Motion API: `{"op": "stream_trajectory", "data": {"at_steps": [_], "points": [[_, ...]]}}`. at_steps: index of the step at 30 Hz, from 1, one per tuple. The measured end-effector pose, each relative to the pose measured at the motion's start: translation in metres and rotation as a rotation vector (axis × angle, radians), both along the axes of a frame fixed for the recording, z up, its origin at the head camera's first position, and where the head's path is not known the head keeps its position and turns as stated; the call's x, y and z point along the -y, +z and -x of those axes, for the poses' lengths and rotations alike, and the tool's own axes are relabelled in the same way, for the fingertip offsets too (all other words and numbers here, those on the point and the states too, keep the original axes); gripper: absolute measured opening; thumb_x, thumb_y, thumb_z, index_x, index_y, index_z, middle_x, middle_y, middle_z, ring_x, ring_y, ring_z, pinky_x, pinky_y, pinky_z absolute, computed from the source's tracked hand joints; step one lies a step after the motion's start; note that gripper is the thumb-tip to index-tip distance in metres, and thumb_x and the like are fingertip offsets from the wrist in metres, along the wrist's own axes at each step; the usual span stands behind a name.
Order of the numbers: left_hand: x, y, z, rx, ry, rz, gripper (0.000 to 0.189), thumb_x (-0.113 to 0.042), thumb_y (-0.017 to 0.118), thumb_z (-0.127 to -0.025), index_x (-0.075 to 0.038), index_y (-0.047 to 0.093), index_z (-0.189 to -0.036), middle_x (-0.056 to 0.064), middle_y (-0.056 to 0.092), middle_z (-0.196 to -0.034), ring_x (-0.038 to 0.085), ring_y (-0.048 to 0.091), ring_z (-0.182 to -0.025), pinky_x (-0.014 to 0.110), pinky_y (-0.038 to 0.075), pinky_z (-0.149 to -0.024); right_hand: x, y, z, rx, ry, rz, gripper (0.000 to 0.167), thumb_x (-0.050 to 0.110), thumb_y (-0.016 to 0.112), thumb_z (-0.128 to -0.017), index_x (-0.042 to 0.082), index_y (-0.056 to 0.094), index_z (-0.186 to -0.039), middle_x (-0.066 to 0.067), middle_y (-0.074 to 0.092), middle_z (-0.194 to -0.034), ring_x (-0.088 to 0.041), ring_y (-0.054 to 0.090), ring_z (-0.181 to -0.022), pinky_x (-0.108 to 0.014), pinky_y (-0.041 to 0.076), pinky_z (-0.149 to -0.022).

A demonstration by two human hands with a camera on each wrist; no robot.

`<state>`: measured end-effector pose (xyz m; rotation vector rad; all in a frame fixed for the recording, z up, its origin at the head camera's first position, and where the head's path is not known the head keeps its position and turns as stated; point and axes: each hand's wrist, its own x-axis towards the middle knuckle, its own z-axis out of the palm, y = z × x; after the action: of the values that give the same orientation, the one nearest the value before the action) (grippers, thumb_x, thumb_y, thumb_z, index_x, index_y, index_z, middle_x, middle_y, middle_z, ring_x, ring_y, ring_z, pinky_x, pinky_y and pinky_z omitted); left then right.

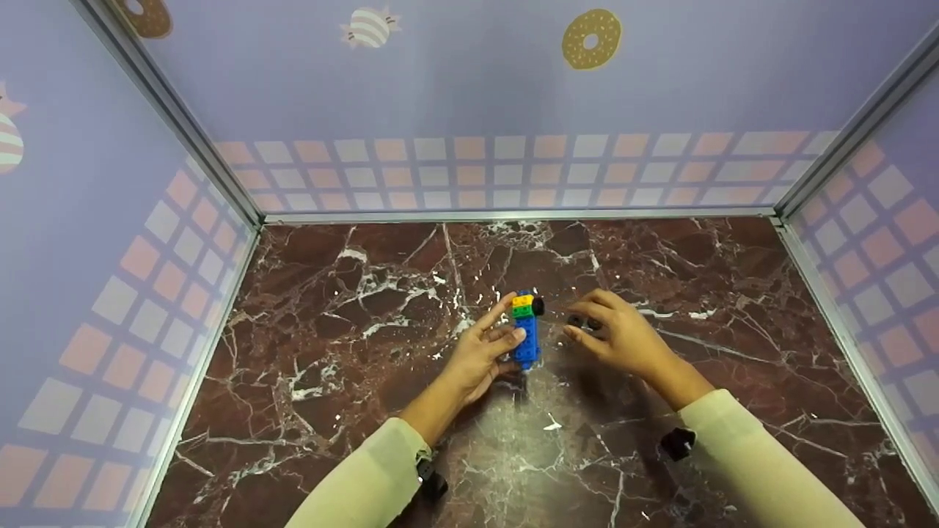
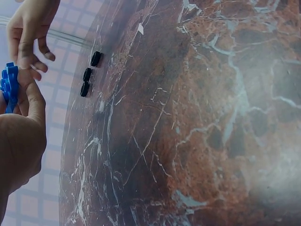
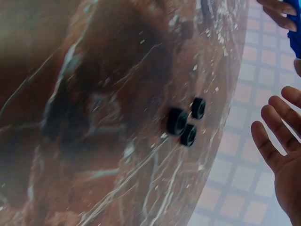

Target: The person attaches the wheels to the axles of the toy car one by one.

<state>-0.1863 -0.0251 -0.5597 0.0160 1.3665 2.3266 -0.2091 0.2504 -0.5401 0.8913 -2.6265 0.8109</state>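
Note:
My left hand (image 1: 469,363) grips a toy car made of building bricks (image 1: 526,343), thumb across its top. The car has a long blue body, with a yellow brick (image 1: 522,301) and a green brick (image 1: 521,311) near the far end. One black wheel (image 1: 539,306) sticks out on its right side there. To the right, my right hand (image 1: 623,337) hovers over the table with fingers loosely bent and holding nothing. Three loose black wheels lie on the table, among them a larger-looking wheel (image 3: 177,121); in the head view the right hand's fingers partly cover them.
The dark red marbled tabletop (image 1: 352,411) is bounded by a back wall (image 1: 469,88) and a wall on either side, with pale metal strips along the edges. Black wrist devices (image 1: 678,444) sit at both sleeves.

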Motion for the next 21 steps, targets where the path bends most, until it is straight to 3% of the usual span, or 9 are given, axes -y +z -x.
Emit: {"op": "stream_trajectory", "data": {"at_steps": [9, 17, 21], "points": [[-0.001, 0.002, 0.000, 0.006, 0.011, -0.011, 0.073, 0.002, 0.063, -0.109, -0.023, 0.037, -0.174, 0.004, 0.069, -0.112, 0.023, 0.076, -0.103, 0.042, 0.071, -0.089, -0.022, -0.019, -0.003, 0.011, -0.050, -0.072, 0.033, 0.015, 0.091, -0.091, 0.002, 0.080, -0.120, -0.011, 0.069, -0.109, -0.025, 0.063, -0.094, -0.048, 0.061, -0.081], [-0.001, 0.006, 0.000, 0.013, 0.015, -0.013, 0.074, 0.001, 0.064, -0.109, -0.023, 0.037, -0.174, 0.007, 0.070, -0.115, 0.024, 0.077, -0.100, 0.040, 0.072, -0.087, -0.035, -0.032, -0.005, 0.082, -0.088, -0.133, 0.037, 0.013, 0.090, -0.091, -0.002, 0.079, -0.123, -0.021, 0.069, -0.124, -0.040, 0.069, -0.114, -0.060, 0.062, -0.104], [-0.001, 0.006, 0.001, 0.011, 0.019, -0.010, 0.074, 0.001, 0.064, -0.109, -0.023, 0.037, -0.174, 0.008, 0.071, -0.116, 0.024, 0.078, -0.099, 0.041, 0.072, -0.087, -0.040, -0.037, -0.007, 0.134, -0.112, -0.165, 0.036, 0.015, 0.090, -0.091, 0.000, 0.080, -0.122, -0.018, 0.068, -0.119, -0.038, 0.069, -0.110, -0.059, 0.063, -0.100]]}}
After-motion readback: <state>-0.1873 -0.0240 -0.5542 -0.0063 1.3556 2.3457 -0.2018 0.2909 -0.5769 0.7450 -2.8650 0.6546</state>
